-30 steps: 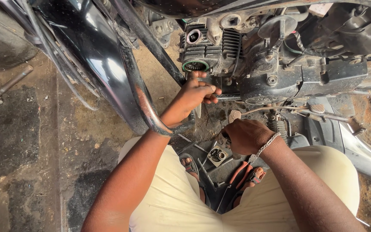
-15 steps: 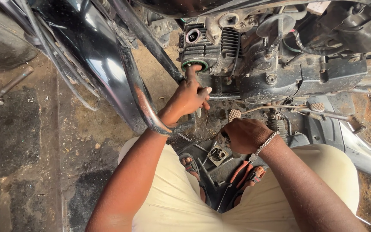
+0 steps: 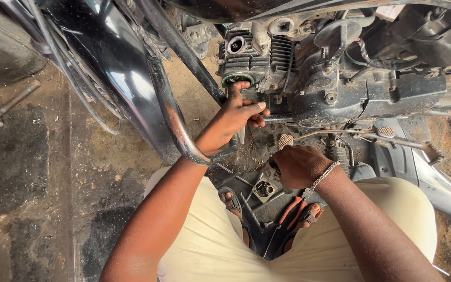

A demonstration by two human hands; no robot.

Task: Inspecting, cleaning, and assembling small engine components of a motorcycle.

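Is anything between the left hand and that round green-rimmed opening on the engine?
Nothing visible. The left hand already has a finger at the round green-rimmed opening on the engine.

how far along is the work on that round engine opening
Done: the round port with its greenish ring sits uncovered on the engine, and small loose parts and red-handled pliers lie on the ground. In hand: the left hand has a finger at that port; the right hand rests low by the footpeg. Left: the port is not yet covered, and the parts are not yet back on.
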